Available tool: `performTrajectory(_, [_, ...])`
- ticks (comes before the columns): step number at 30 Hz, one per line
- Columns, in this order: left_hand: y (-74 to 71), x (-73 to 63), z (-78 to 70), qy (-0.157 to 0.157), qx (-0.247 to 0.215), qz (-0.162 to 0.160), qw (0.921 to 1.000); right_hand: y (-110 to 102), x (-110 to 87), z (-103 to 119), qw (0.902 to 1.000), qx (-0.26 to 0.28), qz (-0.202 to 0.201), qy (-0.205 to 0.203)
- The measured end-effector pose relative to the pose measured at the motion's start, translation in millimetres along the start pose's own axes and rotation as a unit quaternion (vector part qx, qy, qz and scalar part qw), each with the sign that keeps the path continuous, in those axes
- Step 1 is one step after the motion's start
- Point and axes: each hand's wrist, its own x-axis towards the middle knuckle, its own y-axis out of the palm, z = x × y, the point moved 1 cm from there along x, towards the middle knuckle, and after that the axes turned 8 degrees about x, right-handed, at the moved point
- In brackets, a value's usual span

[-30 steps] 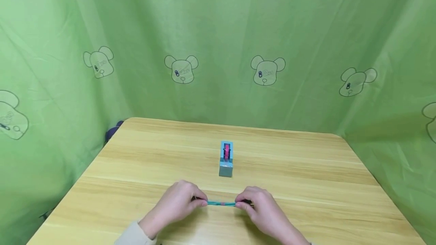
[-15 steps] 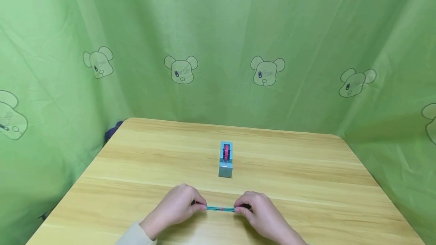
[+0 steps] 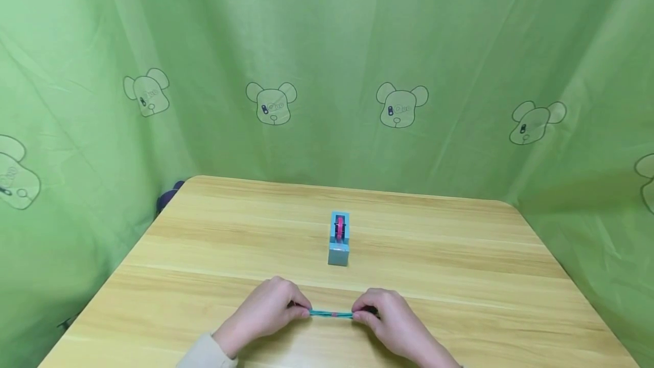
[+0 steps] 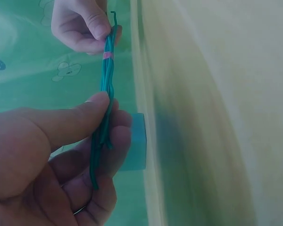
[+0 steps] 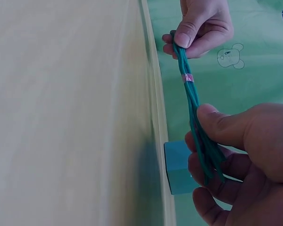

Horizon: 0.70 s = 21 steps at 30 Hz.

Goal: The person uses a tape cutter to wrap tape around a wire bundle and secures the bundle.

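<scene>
A thin bundle of teal cords (image 3: 323, 313), wrapped at its middle by a band of pink tape (image 5: 187, 77), stretches level between both hands above the table. My left hand (image 3: 271, 308) pinches one end between thumb and fingers. The other end is pinched by my right hand (image 3: 390, 322). Loose cord tips (image 4: 95, 181) lie across the left fingers in the left wrist view, and in the right wrist view several tips fan out over the right fingers. Beyond the hands stands a blue tape dispenser (image 3: 338, 255) with a pink tape roll (image 3: 339, 229) in it.
The wood-grain table (image 3: 230, 226) reaches back to a green curtain (image 3: 327, 27) printed with bear heads, which hangs behind it and on both sides. A dark purple object (image 3: 166, 200) shows past the table's far left corner.
Both hands and the bundle have shifted slightly toward the person since a second ago; over the last half second they barely move. The pinch on both ends stays the same.
</scene>
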Motion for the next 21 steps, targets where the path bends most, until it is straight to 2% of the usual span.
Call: performTrajectory(21, [4.7,0.4,3.2,0.002,0.002,0.022,0.9997,3.3,0.6,-5.8,0.9993,0.003,0.034,0.015])
